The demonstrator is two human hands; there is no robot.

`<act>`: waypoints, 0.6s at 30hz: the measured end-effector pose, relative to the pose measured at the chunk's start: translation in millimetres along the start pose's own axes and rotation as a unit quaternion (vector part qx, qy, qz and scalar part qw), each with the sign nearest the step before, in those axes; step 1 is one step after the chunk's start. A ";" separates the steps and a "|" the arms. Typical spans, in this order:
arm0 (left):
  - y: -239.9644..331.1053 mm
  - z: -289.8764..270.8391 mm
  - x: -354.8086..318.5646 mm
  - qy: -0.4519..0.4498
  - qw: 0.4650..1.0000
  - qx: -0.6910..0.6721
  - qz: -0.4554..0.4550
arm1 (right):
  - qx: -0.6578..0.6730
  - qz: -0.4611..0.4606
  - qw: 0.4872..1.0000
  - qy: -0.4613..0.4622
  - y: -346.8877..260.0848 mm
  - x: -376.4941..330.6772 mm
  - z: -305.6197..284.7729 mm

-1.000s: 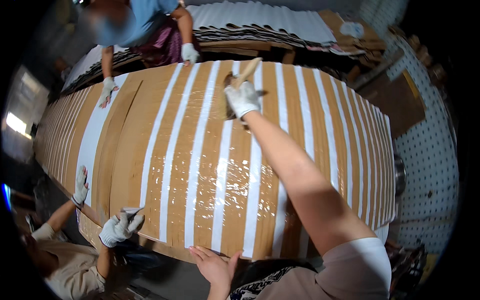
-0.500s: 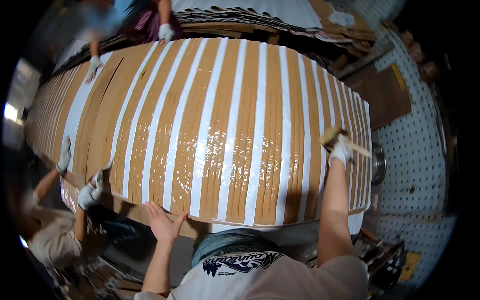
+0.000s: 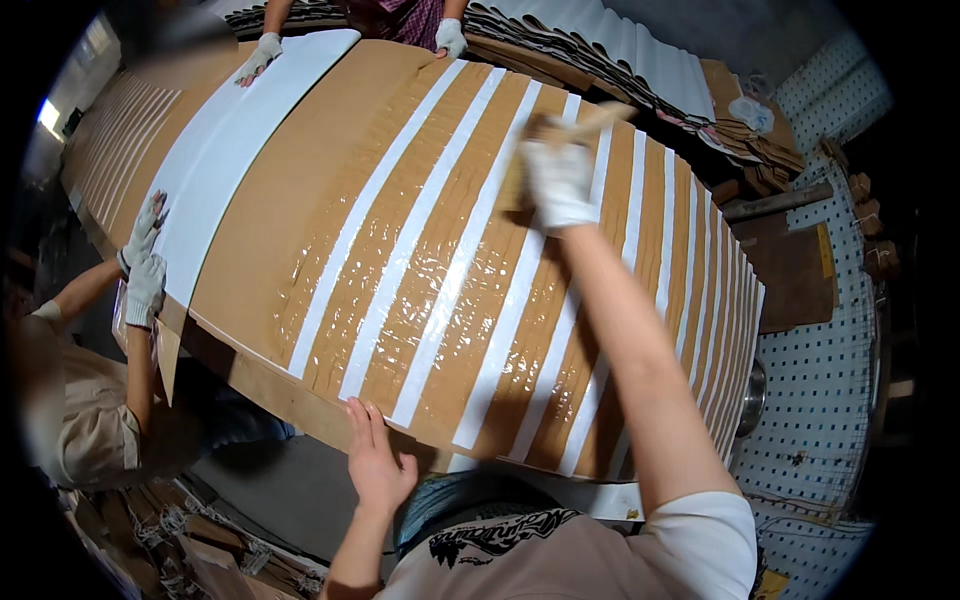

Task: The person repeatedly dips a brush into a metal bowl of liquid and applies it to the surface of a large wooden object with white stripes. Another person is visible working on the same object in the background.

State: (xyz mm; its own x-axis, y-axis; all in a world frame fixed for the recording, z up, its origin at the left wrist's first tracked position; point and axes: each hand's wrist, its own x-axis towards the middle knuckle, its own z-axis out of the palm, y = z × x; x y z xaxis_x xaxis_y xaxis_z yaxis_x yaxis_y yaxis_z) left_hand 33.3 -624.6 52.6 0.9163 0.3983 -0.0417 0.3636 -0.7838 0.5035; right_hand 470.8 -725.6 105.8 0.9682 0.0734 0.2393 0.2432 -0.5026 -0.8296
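Observation:
My right hand (image 3: 560, 188), in a white glove, is closed round a wide brush with a pale wooden handle (image 3: 602, 116). Slightly blurred, the brush is over the far middle of a broad brown surface (image 3: 270, 220) with white stripes. A wet shine covers much of the striped part. My left hand (image 3: 381, 468) is bare, its fingers stretched out against the near edge of this surface. Left of the stripes lies a plain brown band, and beyond it a white sheet (image 3: 235, 140).
Two other people in white gloves handle the white sheet, one at the far side, one at the near left. Stacked wavy sheets (image 3: 600, 45) lie behind. A metal bowl (image 3: 752, 398) sits by the right end. Bundled pieces (image 3: 190, 525) are at lower left.
My right hand has swept the brush from the right end to the far middle. The view has shifted. More of the white sheet shows at left, and the near-left person's hands have come together at its edge.

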 end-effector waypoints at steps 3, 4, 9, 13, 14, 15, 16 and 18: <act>6.2 0.3 -0.8 -0.008 0.999 0.022 -0.035 | -0.047 -0.027 0.997 -0.062 -64.0 -37.2 103.3; 7.0 0.4 -0.6 -0.015 0.999 0.027 -0.039 | -0.015 -0.024 0.998 -0.064 -72.6 -49.7 127.7; -1.3 8.4 -5.1 -0.004 0.999 0.032 -0.007 | -0.047 -0.005 0.999 -0.013 -8.4 -51.6 79.8; -2.4 1.7 -7.8 -0.012 0.999 0.049 -0.011 | 0.046 -0.007 0.993 0.110 88.2 -69.7 -48.5; -3.7 2.2 -9.9 -0.007 0.998 0.056 -0.003 | 0.061 0.043 0.993 0.087 98.2 -81.4 -92.9; -7.4 4.4 -9.8 -0.005 0.998 0.063 0.004 | -0.033 0.028 0.984 0.172 103.1 -102.8 -129.7; -9.3 6.1 -10.7 -0.002 0.997 0.070 0.011 | 0.129 0.050 0.976 0.171 105.1 -121.2 -163.0; -6.6 9.7 -10.5 0.004 0.996 0.081 0.026 | 0.012 0.091 0.965 0.244 134.1 -158.5 -228.7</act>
State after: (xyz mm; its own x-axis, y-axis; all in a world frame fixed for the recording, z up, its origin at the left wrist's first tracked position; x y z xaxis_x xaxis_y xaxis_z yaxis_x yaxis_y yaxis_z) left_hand 22.9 -628.3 41.3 0.9338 0.3576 -0.0122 0.3379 -0.8702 0.3586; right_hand 336.4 -1001.6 72.0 0.8528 -0.4326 0.2925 0.0779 -0.4484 -0.8904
